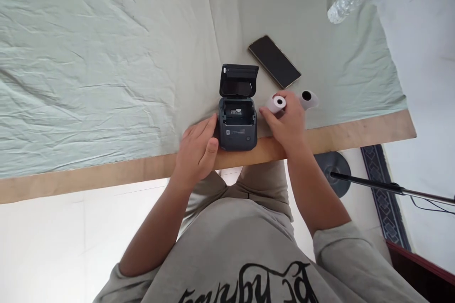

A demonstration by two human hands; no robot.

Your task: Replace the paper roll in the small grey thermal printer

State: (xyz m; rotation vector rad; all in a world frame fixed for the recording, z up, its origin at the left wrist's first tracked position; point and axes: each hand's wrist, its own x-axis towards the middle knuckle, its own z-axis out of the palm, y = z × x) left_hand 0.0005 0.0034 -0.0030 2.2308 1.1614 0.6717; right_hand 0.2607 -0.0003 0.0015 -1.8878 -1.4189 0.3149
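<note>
A small dark label printer (pixel 238 138) stands at the table's front edge with its lid (pixel 239 80) raised and its paper bay showing. My left hand (pixel 198 147) lies flat along the printer's left side, fingers stretched out, holding nothing. To the right of the printer, my right hand (pixel 289 120) grips a white paper roll (pixel 276 103) between thumb and fingers, with the roll's cored end facing up. Just beyond that hand lies a second white roll (pixel 310 99) with a dark core.
A smartphone (pixel 275 61) with a dark screen rests behind the right hand. Clear plastic bottles (pixel 350 2) lie at the back right. Pale green cloth (pixel 106 71) covers the table up to its wooden front edge (pixel 142 168). A stand (pixel 332 175) is on the floor at right.
</note>
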